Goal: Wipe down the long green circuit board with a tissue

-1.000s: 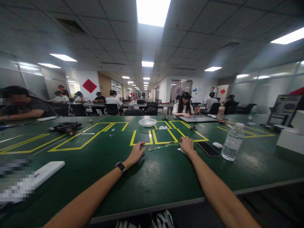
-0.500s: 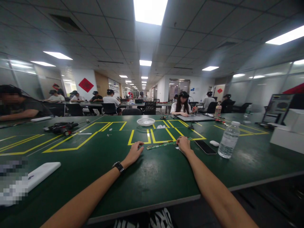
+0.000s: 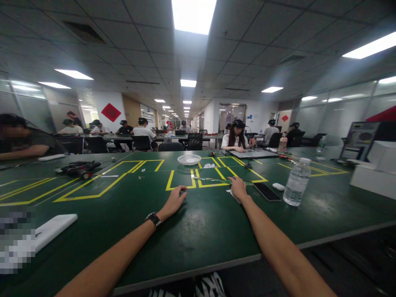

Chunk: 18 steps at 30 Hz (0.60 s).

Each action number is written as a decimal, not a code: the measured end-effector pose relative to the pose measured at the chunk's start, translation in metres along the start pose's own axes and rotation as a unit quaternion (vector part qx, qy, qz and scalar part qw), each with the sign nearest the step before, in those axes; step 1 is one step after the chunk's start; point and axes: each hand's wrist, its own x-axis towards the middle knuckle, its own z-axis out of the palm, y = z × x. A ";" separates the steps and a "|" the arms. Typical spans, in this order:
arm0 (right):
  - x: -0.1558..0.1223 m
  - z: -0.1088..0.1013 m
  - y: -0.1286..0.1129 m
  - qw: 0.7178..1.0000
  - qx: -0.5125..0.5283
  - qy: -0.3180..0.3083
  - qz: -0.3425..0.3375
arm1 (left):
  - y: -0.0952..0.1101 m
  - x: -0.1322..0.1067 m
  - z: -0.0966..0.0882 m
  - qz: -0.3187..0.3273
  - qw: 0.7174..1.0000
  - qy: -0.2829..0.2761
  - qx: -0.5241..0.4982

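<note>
In the head view, my right hand (image 3: 239, 189) grips a long, thin green circuit board strip (image 3: 213, 180) near its middle. The strip reaches left across the yellow tape lines and its other end shows right of my fingers. Beneath that hand, a small white piece (image 3: 230, 192) lies partly covered on the table. My left hand (image 3: 173, 201), with a dark watch on the wrist, rests on the green tabletop (image 3: 198, 231) left of the strip. Its fingers are loosely bent and apart, and nothing is in them.
A black phone (image 3: 266, 192), a white mouse-like case (image 3: 278, 186) and a water bottle (image 3: 297, 181) stand to the right. Ahead are a clear round dish (image 3: 189, 160) and white scraps (image 3: 209, 166). A co-worker (image 3: 236, 138) sits across the table; black gear (image 3: 78, 168) lies left.
The circuit board strip has swung: its left end has moved away from me, and more of it shows right of my right hand. My left hand has hardly moved.
</note>
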 end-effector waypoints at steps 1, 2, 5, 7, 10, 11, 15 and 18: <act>0.000 0.000 0.000 1.000 0.002 0.007 0.008 | -0.001 0.000 0.000 0.002 1.000 0.000 -0.002; 0.000 0.000 0.000 1.000 0.004 0.012 0.017 | -0.001 0.000 0.001 0.004 1.000 0.000 -0.004; 0.001 -0.001 0.000 0.998 0.003 0.008 0.058 | 0.000 -0.001 0.001 0.003 1.000 -0.006 -0.012; 0.001 -0.003 0.000 0.996 0.000 -0.001 0.087 | 0.002 -0.001 0.000 0.002 1.000 -0.012 -0.011; 0.002 -0.007 0.000 0.995 0.000 -0.018 0.102 | 0.005 -0.002 -0.001 0.001 1.000 -0.023 -0.011; 0.002 -0.008 0.000 0.995 0.001 -0.025 0.097 | 0.005 -0.002 -0.001 0.002 1.000 -0.028 -0.011; 0.003 -0.010 -0.004 0.997 0.007 -0.047 0.059 | 0.007 -0.003 -0.001 0.004 0.999 -0.041 -0.006; 0.004 -0.010 -0.005 0.997 0.002 -0.056 0.049 | 0.005 -0.003 -0.001 0.009 0.999 -0.044 -0.002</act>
